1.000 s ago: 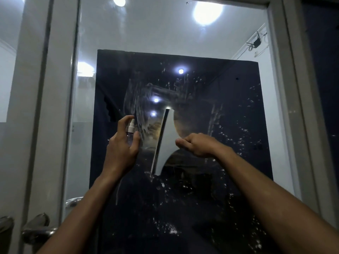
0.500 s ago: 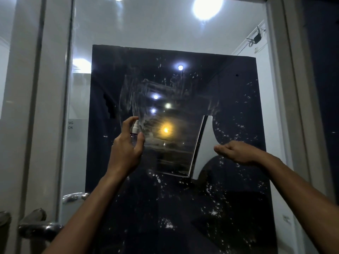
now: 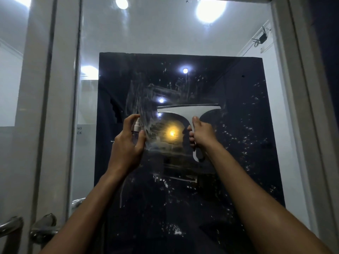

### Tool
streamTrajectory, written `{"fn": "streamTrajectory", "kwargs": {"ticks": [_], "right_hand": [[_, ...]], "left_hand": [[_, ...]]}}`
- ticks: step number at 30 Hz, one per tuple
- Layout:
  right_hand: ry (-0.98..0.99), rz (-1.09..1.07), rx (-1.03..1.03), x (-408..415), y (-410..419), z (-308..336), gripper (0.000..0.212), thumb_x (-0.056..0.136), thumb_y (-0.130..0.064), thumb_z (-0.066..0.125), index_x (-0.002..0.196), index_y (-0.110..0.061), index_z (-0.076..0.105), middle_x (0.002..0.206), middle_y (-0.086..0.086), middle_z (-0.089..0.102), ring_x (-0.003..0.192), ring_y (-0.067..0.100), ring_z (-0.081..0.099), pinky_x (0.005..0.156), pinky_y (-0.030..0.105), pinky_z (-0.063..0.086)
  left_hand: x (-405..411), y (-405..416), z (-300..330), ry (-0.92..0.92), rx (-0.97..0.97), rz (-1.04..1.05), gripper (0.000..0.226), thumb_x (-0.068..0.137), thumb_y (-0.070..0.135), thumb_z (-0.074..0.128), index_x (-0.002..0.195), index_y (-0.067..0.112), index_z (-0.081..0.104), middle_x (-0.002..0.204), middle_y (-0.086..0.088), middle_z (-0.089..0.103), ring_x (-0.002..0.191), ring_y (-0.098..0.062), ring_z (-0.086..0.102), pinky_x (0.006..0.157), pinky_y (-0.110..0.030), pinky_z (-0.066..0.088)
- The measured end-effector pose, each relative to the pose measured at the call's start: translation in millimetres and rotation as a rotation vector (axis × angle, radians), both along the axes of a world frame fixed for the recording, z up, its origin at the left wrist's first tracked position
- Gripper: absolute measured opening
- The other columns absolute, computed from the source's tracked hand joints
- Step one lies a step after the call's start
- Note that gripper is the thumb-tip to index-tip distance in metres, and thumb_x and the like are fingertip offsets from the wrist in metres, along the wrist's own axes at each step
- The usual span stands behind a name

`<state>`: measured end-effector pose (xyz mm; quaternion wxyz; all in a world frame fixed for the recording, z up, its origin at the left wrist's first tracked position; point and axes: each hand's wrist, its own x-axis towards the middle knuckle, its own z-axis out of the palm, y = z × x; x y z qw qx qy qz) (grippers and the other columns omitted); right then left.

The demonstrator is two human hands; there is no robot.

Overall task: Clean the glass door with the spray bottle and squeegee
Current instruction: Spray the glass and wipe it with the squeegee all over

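Observation:
The glass door (image 3: 238,116) fills the view, its dark pane speckled with droplets and smeared streaks. My left hand (image 3: 128,143) grips a small spray bottle (image 3: 136,125) with a white nozzle, held up close to the glass left of centre. My right hand (image 3: 200,134) grips the handle of a white squeegee (image 3: 189,110). Its blade lies level against the glass, above my right hand. A wiped patch with a yellow light reflection sits between my two hands.
A pale door frame (image 3: 297,107) runs down the right side, and another frame post (image 3: 45,107) stands on the left. Metal door handles (image 3: 43,228) sit at the lower left. Ceiling lights reflect in the upper glass.
My right hand has turned the squeegee from an upright blade on the right to a level blade higher up, nearer the centre. My left hand with the bottle has stayed about where it was.

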<state>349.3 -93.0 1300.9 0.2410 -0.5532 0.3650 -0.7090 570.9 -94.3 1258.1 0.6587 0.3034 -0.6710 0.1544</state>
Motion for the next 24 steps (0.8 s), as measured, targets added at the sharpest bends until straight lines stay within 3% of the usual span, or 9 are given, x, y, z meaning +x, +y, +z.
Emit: {"fn": "streamTrajectory", "kwargs": {"ticks": [7, 12, 17, 21, 24], "right_hand": [[0.001, -0.117, 0.102, 3, -19, -75, 0.053, 0.107, -0.044, 0.037, 0.074, -0.009, 0.059, 0.054, 0.003, 0.049, 0.046, 0.017, 0.045, 0.05, 0.031, 0.037], [0.076, -0.122, 0.168, -12, -16, -131, 0.055, 0.106, -0.046, 0.038, 0.073, -0.009, 0.061, 0.051, -0.001, 0.049, 0.045, 0.013, 0.043, 0.049, 0.028, 0.034], [0.172, -0.164, 0.062, -25, -2, -132, 0.055, 0.105, -0.046, 0.039, 0.062, -0.016, 0.056, 0.045, -0.007, 0.048, 0.045, 0.013, 0.045, 0.054, 0.03, 0.037], [0.41, -0.311, -0.158, -27, 4, -97, 0.058, 0.104, -0.05, 0.038, 0.057, -0.019, 0.048, 0.05, -0.007, 0.051, 0.048, 0.008, 0.047, 0.054, 0.029, 0.036], [0.783, -0.369, -0.212, -17, 5, -52, 0.06, 0.103, -0.057, 0.037, 0.053, -0.023, 0.044, 0.054, -0.009, 0.049, 0.053, 0.008, 0.048, 0.053, 0.028, 0.032]], "left_hand": [[-2, -9, -13, 0.015, 0.031, -0.054, 0.042, 0.101, 0.028, 0.055, 0.139, 0.038, 0.039, 0.096, 0.012, 0.063, 0.075, -0.002, 0.063, 0.061, -0.02, 0.045], [-7, -11, -23, 0.018, 0.052, -0.06, 0.043, 0.101, 0.025, 0.056, 0.14, 0.035, 0.04, 0.098, 0.009, 0.064, 0.075, -0.001, 0.063, 0.06, -0.014, 0.042], [-9, -7, -24, 0.011, 0.066, -0.075, 0.043, 0.102, 0.023, 0.056, 0.142, 0.03, 0.041, 0.101, 0.004, 0.065, 0.075, -0.006, 0.064, 0.061, -0.021, 0.047], [-7, -3, -20, 0.008, 0.05, -0.07, 0.042, 0.102, 0.026, 0.054, 0.14, 0.032, 0.04, 0.094, 0.006, 0.064, 0.066, -0.006, 0.063, 0.058, -0.024, 0.048], [-5, -2, -13, 0.01, 0.032, -0.06, 0.041, 0.102, 0.026, 0.054, 0.14, 0.033, 0.039, 0.098, 0.005, 0.064, 0.071, -0.004, 0.063, 0.059, -0.021, 0.046]]}}
